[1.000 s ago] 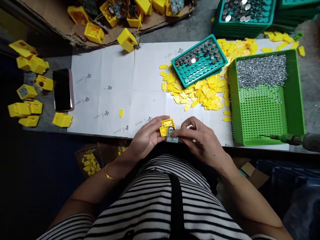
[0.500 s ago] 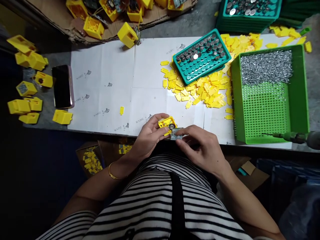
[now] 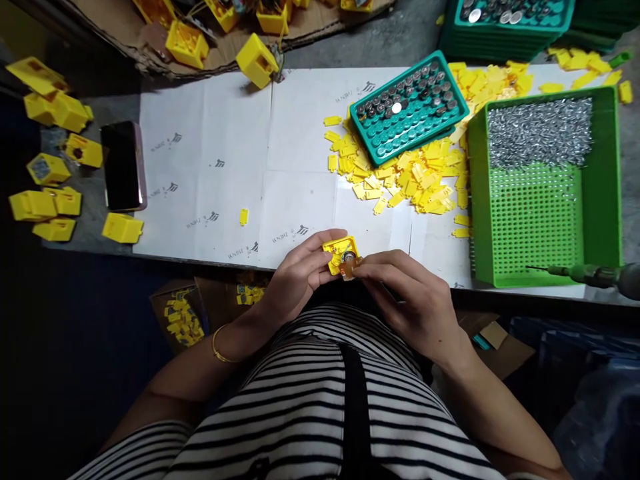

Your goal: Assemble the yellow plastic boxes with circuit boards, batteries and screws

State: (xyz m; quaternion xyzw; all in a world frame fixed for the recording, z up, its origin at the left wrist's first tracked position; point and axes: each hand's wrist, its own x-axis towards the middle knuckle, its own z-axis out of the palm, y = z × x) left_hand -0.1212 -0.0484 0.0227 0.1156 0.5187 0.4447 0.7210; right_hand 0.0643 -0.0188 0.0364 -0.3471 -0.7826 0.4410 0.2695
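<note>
My left hand point(image 3: 300, 270) is closed around a small yellow plastic housing point(image 3: 334, 248), held with its open side up near the table's front edge. A round silvery metal part point(image 3: 349, 256) sits inside the housing. My right hand point(image 3: 407, 287) pinches a small brownish-orange flat piece point(image 3: 350, 268) between thumb and fingers, right at the housing's near right corner. The fingertips partly cover this piece, so whether it is joined to the housing by wires I cannot tell.
Yellow flat plates point(image 3: 420, 183) lie heaped around a teal tray point(image 3: 385, 143) of round metal parts. A green basket point(image 3: 477, 200) of small screws stands right, a screwdriver-like power tool point(image 3: 595, 275) over its front. A phone point(image 3: 123, 167) and yellow housings point(image 3: 33, 205) lie left.
The grey flat piece in my right hand no longer shows its grey face; a brownish-orange piece is now seen there. My left hand has turned the housing, showing more of its inside.
</note>
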